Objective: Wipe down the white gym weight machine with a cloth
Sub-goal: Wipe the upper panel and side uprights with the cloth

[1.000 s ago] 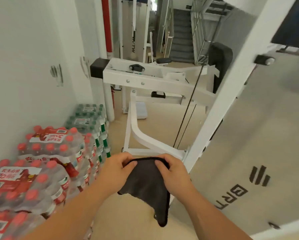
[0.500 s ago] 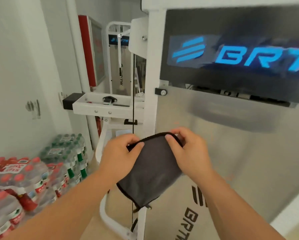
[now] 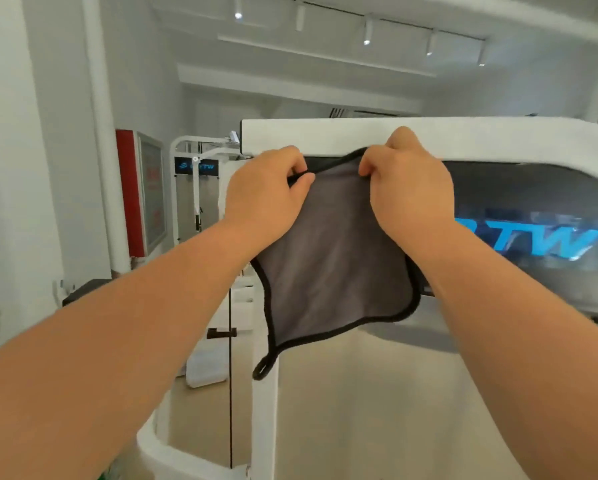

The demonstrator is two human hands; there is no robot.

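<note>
A grey cloth (image 3: 335,258) with black edging and a small loop at its lower corner hangs in front of me. My left hand (image 3: 266,195) pinches its upper left edge and my right hand (image 3: 408,188) pinches its upper right edge. Both hands are raised up by the white top bar (image 3: 325,136) of the gym weight machine. Behind the cloth, the machine has a dark panel with blue letters (image 3: 547,237) and a pale shroud (image 3: 377,410) below it.
A white upright post (image 3: 264,420) and a black cable (image 3: 230,375) run down at centre. A second white machine (image 3: 193,188) stands further back, beside a red cabinet (image 3: 134,192) on the left wall. The white wall (image 3: 13,168) is close on my left.
Both hands lifted the cloth from low near the floor frame up to the machine's top bar. My view tilted up; the water bottle packs dropped out of sight.
</note>
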